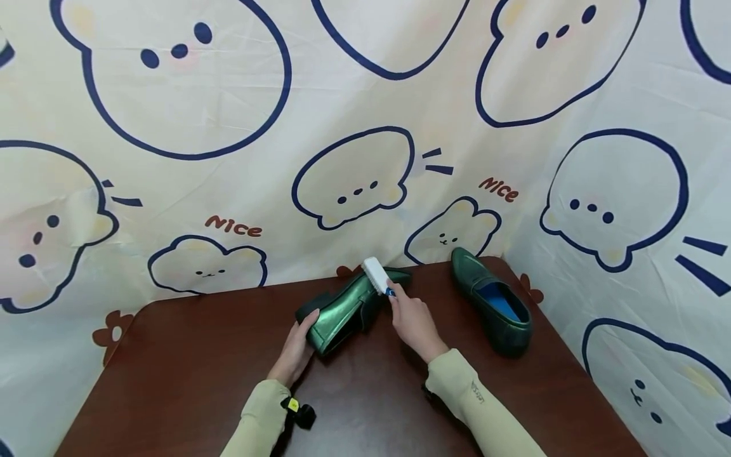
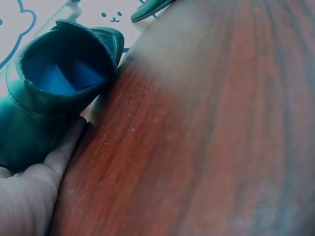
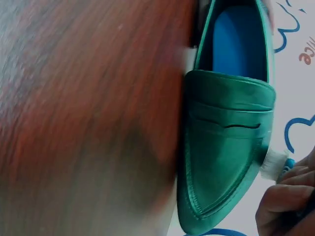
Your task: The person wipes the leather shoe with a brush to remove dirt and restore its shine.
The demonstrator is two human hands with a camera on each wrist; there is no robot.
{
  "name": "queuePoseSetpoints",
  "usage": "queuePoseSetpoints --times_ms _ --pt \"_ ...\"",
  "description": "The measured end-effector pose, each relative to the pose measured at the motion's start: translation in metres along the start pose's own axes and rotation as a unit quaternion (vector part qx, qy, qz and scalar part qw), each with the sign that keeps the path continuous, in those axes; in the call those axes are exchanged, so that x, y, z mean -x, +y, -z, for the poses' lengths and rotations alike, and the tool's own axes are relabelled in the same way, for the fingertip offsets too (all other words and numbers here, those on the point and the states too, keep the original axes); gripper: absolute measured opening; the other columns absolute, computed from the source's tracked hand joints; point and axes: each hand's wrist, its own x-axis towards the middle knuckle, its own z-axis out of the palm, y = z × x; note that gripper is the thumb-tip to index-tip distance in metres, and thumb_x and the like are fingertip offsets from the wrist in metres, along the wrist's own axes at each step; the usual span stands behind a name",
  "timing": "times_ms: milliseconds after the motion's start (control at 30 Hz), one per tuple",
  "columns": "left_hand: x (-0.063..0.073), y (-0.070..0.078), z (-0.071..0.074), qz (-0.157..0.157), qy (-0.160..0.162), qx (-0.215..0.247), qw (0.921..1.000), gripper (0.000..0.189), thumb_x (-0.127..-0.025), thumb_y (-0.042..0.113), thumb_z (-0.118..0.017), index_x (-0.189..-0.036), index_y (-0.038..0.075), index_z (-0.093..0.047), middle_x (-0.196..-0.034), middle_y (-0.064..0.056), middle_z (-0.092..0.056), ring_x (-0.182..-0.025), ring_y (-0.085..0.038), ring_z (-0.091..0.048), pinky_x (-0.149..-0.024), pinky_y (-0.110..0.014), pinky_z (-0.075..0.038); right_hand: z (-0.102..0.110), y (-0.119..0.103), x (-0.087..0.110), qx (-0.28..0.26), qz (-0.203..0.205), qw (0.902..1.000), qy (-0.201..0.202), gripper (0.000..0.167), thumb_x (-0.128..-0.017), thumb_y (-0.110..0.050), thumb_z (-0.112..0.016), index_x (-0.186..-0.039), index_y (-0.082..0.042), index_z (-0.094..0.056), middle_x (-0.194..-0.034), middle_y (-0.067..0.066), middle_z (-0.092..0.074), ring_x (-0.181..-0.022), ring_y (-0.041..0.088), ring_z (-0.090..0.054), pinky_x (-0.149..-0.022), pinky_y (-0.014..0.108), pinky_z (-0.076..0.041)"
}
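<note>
A shiny green loafer [image 1: 342,314] lies tilted on its side, its opening turned toward the front of the table. My left hand [image 1: 296,352] grips it at the heel, the thumb over the upper side; in the left wrist view the fingers [image 2: 64,152] run beneath the heel. My right hand [image 1: 415,320] holds a small white brush [image 1: 375,275] with a blue part by the fingers. In the right wrist view the brush's pale bristles [image 3: 273,164] meet the loafer's side near the toe. A blue insole [image 3: 238,44] shows inside the loafer.
The matching green loafer [image 1: 482,279] stands upright at the table's right rear, toe toward the wall. A dark brown table [image 1: 194,368] lies under everything. Cartoon-printed cloth [image 1: 354,95] closes off the back and sides. A black wrist device [image 1: 299,412] sits on the left sleeve.
</note>
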Motion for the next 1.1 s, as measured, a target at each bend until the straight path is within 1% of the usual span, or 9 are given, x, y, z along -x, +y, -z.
queuePoseSetpoints --times_ms 233,400,533,633,700,767,867,967,1100 --pt "0.000 0.004 -0.001 -0.003 0.000 0.002 1.0000 0.072 -0.103 0.057 -0.054 -0.155 0.014 -0.030 -0.143 -0.013 -0.046 -0.118 -0.021 -0.055 -0.100 -0.033 -0.048 0.002 0.013 -0.006 0.021 -0.005 0.9991 0.036 0.046 -0.108 -0.018 -0.056 -0.154 -0.016 -0.049 -0.062 0.001 -0.052 -0.049 0.016 -0.046 -0.049 0.029 -0.040" --pt "-0.001 0.004 -0.001 -0.003 -0.004 0.005 1.0000 0.072 -0.102 0.058 -0.056 -0.155 0.017 -0.030 -0.144 -0.012 -0.046 -0.119 -0.021 -0.055 -0.100 -0.033 -0.048 0.006 0.028 -0.006 0.024 -0.051 0.9973 0.048 0.046 -0.108 -0.019 -0.056 -0.153 -0.013 -0.049 -0.069 0.004 -0.058 -0.052 0.018 -0.048 -0.052 0.031 -0.042" --pt "-0.002 0.002 0.000 -0.002 -0.007 0.008 0.9999 0.070 -0.103 0.056 -0.055 -0.156 0.018 -0.030 -0.144 -0.012 -0.046 -0.119 -0.021 -0.055 -0.099 -0.032 -0.049 0.006 0.040 -0.003 0.033 -0.085 0.9943 0.055 0.043 -0.108 -0.019 -0.055 -0.150 -0.010 -0.051 -0.082 0.012 -0.071 -0.058 0.019 -0.056 -0.057 0.034 -0.049" --pt "-0.002 0.000 0.000 -0.003 -0.005 0.016 0.9998 0.069 -0.103 0.055 -0.056 -0.155 0.018 -0.031 -0.144 -0.012 -0.047 -0.119 -0.021 -0.055 -0.098 -0.032 -0.050 0.007 0.044 -0.002 0.033 -0.091 0.9936 0.059 0.040 -0.108 -0.017 -0.055 -0.147 -0.007 -0.053 -0.097 0.018 -0.076 -0.065 0.021 -0.063 -0.063 0.037 -0.055" --pt "-0.002 0.001 -0.001 -0.004 -0.004 0.018 0.9998 0.068 -0.103 0.054 -0.056 -0.155 0.017 -0.031 -0.143 -0.012 -0.047 -0.118 -0.021 -0.055 -0.097 -0.032 -0.050 0.009 0.044 -0.002 0.028 -0.090 0.9937 0.061 0.038 -0.108 -0.017 -0.055 -0.145 -0.006 -0.053 -0.102 0.020 -0.076 -0.067 0.022 -0.064 -0.065 0.039 -0.056" --pt "-0.001 0.001 -0.002 -0.006 -0.004 0.017 0.9998 0.068 -0.104 0.054 -0.055 -0.155 0.016 -0.031 -0.143 -0.012 -0.047 -0.118 -0.021 -0.056 -0.096 -0.031 -0.050 0.012 0.040 -0.003 0.017 -0.089 0.9943 0.057 0.039 -0.109 -0.016 -0.054 -0.146 -0.007 -0.052 -0.098 0.018 -0.075 -0.065 0.021 -0.062 -0.064 0.037 -0.054" --pt "-0.001 0.002 -0.003 -0.007 -0.005 0.014 0.9999 0.069 -0.104 0.054 -0.055 -0.155 0.015 -0.031 -0.142 -0.011 -0.048 -0.117 -0.020 -0.056 -0.096 -0.031 -0.050 0.015 0.030 -0.004 -0.012 -0.079 0.9961 0.038 0.041 -0.110 -0.019 -0.051 -0.150 -0.011 -0.048 -0.084 0.011 -0.069 -0.060 0.020 -0.055 -0.058 0.034 -0.048" --pt "-0.001 0.001 -0.003 -0.007 -0.005 0.011 0.9999 0.069 -0.104 0.054 -0.054 -0.155 0.014 -0.031 -0.141 -0.012 -0.048 -0.116 -0.020 -0.056 -0.096 -0.031 -0.050 0.015 0.018 -0.002 -0.037 -0.049 0.9979 0.020 0.043 -0.111 -0.021 -0.049 -0.154 -0.015 -0.046 -0.072 0.006 -0.058 -0.055 0.019 -0.049 -0.054 0.032 -0.044" --pt "-0.001 0.000 -0.001 -0.005 -0.002 0.013 0.9999 0.071 -0.103 0.054 -0.055 -0.156 0.013 -0.031 -0.142 -0.012 -0.047 -0.117 -0.020 -0.056 -0.096 -0.031 -0.050 0.009 0.005 0.001 -0.035 -0.001 0.9993 0.011 0.044 -0.111 -0.021 -0.050 -0.154 -0.016 -0.047 -0.066 0.002 -0.052 -0.052 0.017 -0.046 -0.053 0.030 -0.043"
